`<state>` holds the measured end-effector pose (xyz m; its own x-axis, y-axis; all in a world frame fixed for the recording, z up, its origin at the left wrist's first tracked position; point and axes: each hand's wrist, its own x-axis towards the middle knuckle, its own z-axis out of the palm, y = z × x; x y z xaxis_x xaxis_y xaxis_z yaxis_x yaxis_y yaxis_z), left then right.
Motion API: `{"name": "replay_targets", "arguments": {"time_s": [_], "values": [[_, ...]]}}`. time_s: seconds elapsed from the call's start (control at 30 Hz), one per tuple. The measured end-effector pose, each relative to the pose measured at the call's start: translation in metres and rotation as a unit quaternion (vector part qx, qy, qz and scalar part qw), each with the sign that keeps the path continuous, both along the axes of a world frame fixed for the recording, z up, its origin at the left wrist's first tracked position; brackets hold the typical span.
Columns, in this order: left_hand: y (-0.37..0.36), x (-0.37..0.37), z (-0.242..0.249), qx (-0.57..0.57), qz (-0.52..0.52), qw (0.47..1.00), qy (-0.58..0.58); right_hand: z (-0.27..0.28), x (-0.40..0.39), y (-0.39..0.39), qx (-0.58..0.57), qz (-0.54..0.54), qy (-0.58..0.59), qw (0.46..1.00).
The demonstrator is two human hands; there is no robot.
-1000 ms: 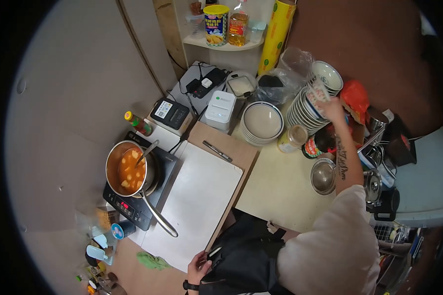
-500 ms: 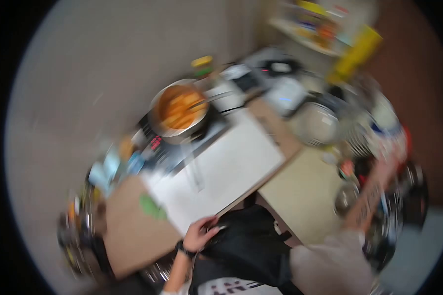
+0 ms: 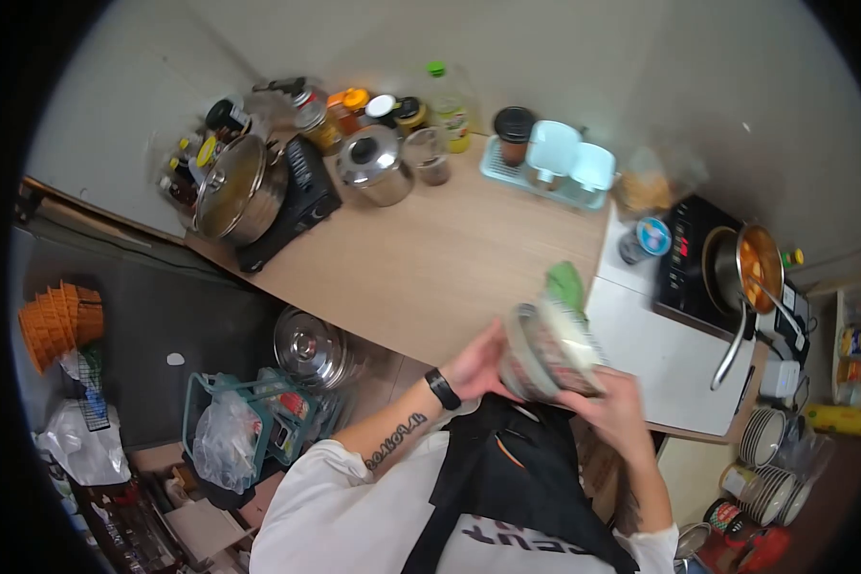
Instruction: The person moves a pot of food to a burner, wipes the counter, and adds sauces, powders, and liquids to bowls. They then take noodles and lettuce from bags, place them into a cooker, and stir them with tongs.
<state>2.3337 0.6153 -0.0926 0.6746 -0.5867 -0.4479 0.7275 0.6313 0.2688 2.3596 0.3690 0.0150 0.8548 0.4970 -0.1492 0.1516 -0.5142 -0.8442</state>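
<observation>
In front of my apron I hold a tilted stack of bowls point(image 3: 531, 354), blurred by motion, with pale rims and a reddish pattern on the side. My left hand point(image 3: 478, 364) is closed around the stack's left side. My right hand point(image 3: 614, 407) grips its lower right side. The inside of the bowls and their exact number do not show. Just behind the stack, a green cloth-like item point(image 3: 565, 285) lies by the seam between the wooden worktop point(image 3: 430, 253) and a white board point(image 3: 631, 330).
At right, a saucepan point(image 3: 775, 253) of orange food stands on an induction hob point(image 3: 684, 263). A lidded pot point(image 3: 373, 167) and a large pot point(image 3: 244, 196) on a burner stand at left. Light-blue containers point(image 3: 553, 148) line the wall. Stacked plates point(image 3: 763, 435) are at lower right.
The view has swung left. My right hand, earlier stretched out right beside the dishes, is now at my front gripping the bowls. My left hand, earlier empty near the board, now holds them too.
</observation>
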Motion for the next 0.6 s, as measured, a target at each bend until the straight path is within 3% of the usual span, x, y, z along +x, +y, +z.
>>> {"name": "replay_targets", "arguments": {"time_s": [0.07,0.13,0.2,0.3,0.4,0.47,0.53,0.57,0.6], "values": [[0.072,-0.006,-0.043,0.102,0.037,0.994,0.02,-0.042,0.007,0.076,-0.017,0.095,0.006,0.995],[0.128,-0.018,-0.084,0.228,0.114,0.967,0.007,-0.036,0.007,0.126,-0.001,0.158,-0.053,0.986],[0.172,-0.019,-0.094,0.22,0.247,0.943,0.043,-0.036,0.006,0.149,-0.014,0.182,-0.063,0.981],[0.221,-0.018,-0.093,0.159,0.379,0.91,0.057,-0.076,0.01,0.154,-0.078,0.133,-0.188,0.97],[0.261,-0.026,-0.119,0.172,0.446,0.878,0.035,-0.129,0.031,0.147,-0.188,0.181,-0.28,0.924],[0.268,-0.026,-0.122,0.198,0.466,0.86,0.062,-0.15,0.048,0.15,-0.203,0.241,-0.3,0.9],[0.268,-0.023,-0.118,0.225,0.484,0.842,0.079,-0.143,0.065,0.171,-0.289,0.291,-0.238,0.88],[0.268,-0.022,-0.116,0.216,0.499,0.837,0.062,-0.13,0.074,0.181,-0.292,0.287,-0.197,0.891],[0.268,-0.025,-0.12,0.22,0.504,0.833,0.066,-0.118,0.088,0.196,-0.262,0.287,-0.227,0.893]]}}
